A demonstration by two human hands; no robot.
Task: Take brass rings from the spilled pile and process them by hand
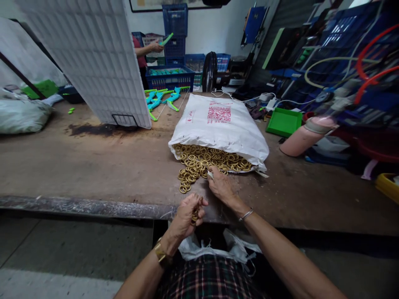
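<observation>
A white woven sack (193, 120) with red print lies on the workbench (118, 166), its mouth toward me. Many gold-coloured rings (190, 169) spill from it onto the bench top. My left hand (187, 212), a gold watch on its wrist, is curled around several of these rings just over the bench's front edge. At the front of the spilled pile is my right hand (222, 185), with a bracelet on the wrist. Its fingertips are pinched together against the rings, with something whitish at the fingertips; what they hold cannot be made out. Below me, an open white bag (205, 250) sits near my lap.
A tall white corrugated panel (90, 62) stands at left on the bench. Behind it a co-worker's hand (156, 46) holds a green piece. Blue-green toy bows (158, 99), a black fan (210, 71), a green tray (283, 122) and a pink bottle (304, 137) surround the sack.
</observation>
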